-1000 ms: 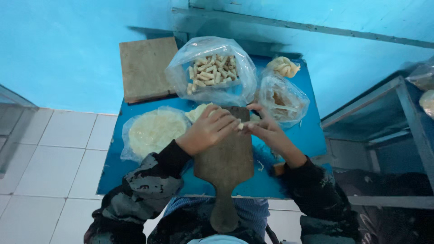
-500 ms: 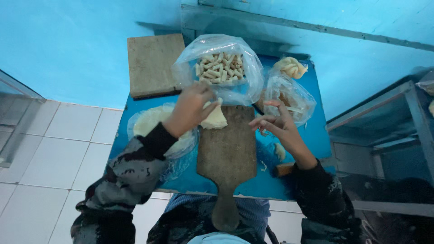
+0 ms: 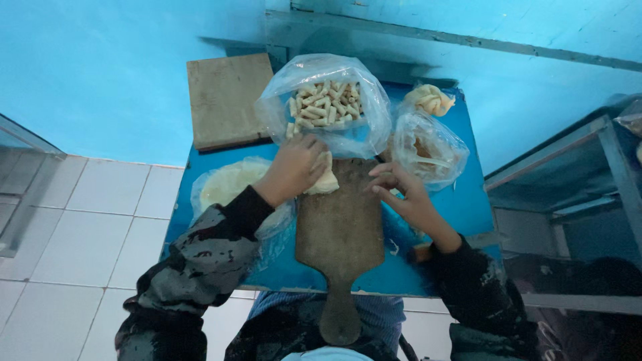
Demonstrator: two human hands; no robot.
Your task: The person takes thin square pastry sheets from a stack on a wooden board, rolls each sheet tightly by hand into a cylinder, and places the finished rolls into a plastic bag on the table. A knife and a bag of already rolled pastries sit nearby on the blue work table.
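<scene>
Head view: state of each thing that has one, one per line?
left hand: closed on a folded pastry sheet
right hand: open, empty, over paddle board
bag of rolled pastries: open
bag of filling: open
bag of wrappers: lying flat
square board: bare

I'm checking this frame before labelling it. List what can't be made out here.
- Left hand, head view: its fingertips and its grip on the dough piece are hidden by the hand's own back.
- Bag of rolls: the lower rolls are blurred by crinkled plastic.
- Small bag: its contents are too blurred by plastic to name.
- Paddle board: its handle end is lost against dark clothing.
</scene>
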